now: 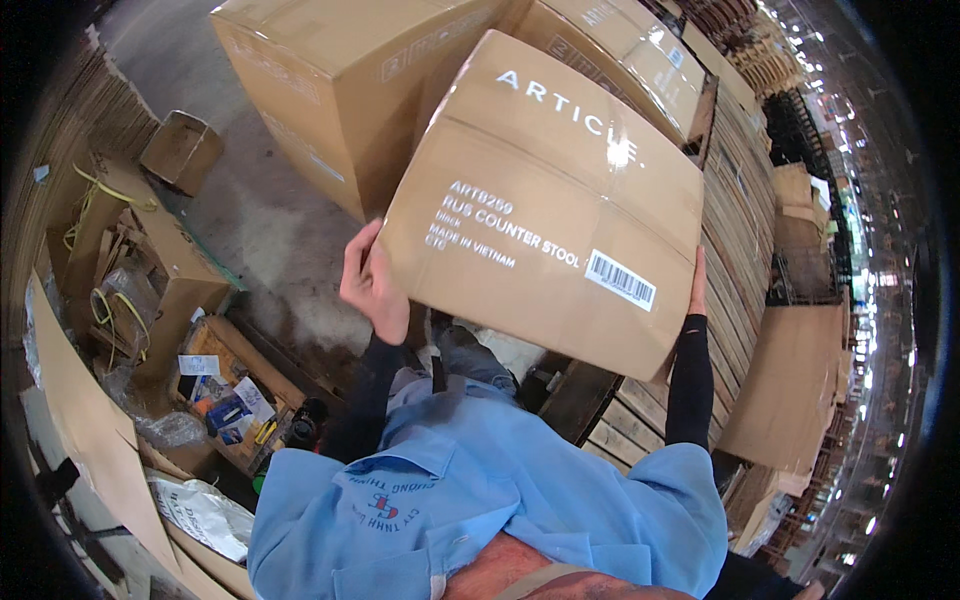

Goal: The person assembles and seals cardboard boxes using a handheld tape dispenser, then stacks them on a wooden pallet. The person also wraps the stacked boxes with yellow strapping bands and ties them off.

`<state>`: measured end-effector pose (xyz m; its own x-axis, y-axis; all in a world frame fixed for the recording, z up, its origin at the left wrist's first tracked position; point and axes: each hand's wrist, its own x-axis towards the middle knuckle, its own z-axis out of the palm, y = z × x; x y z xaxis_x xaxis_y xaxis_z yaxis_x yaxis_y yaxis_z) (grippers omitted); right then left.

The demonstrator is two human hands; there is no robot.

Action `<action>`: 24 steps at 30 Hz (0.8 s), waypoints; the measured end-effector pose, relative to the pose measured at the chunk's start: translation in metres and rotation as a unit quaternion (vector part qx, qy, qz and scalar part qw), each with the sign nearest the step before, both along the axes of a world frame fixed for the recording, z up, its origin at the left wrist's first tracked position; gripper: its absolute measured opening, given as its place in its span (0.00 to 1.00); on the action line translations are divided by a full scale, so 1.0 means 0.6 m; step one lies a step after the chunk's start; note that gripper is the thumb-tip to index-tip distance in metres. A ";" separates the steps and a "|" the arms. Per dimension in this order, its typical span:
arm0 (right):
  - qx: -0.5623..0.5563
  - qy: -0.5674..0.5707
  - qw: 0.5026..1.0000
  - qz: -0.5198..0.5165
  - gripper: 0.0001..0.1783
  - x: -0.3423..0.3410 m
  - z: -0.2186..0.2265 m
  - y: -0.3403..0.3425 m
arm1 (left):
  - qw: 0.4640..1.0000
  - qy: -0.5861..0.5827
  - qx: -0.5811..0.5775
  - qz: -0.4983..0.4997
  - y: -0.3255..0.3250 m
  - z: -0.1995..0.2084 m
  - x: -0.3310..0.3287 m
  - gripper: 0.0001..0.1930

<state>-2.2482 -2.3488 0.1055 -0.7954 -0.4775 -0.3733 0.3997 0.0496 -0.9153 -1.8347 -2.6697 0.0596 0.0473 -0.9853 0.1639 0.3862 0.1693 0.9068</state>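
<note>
A large brown cardboard box [545,165] is held up in front of me, tilted, its printed face and white barcode label turned toward me. Clear tape shines on its upper part. My left hand [377,285] grips its left edge near the lower corner, with the thumb side showing and the fingers curled. On the opposite edge, my right hand [698,283] presses along the side; most of its fingers are hidden behind the box. Dark sleeves cover both forearms.
Taped cartons [320,90] stand beyond the held box, with another carton [640,60] at the far right. A slatted wooden platform [738,240] runs along the right. At left are a scrap-filled carton [185,255], a small open box [182,152] and a wooden tray [290,385] of small items.
</note>
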 end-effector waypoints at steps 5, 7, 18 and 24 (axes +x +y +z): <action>-0.050 -0.015 0.999 0.013 0.42 -0.035 -0.025 -0.018 | 0.999 -0.018 -0.032 -0.020 -0.122 0.037 -0.098 0.08; -0.091 -0.006 0.996 0.024 0.44 -0.024 -0.039 -0.013 | 0.997 -0.049 -0.044 -0.033 -0.158 0.045 -0.122 0.08; -0.069 -0.060 0.992 -0.087 0.45 0.108 -0.114 0.077 | 0.960 -0.140 -0.098 -0.223 -0.267 0.002 -0.104 0.24; -0.003 -0.093 0.981 -0.169 0.45 0.195 -0.144 0.144 | 0.946 -0.291 -0.091 -0.106 -0.227 -0.067 -0.078 0.32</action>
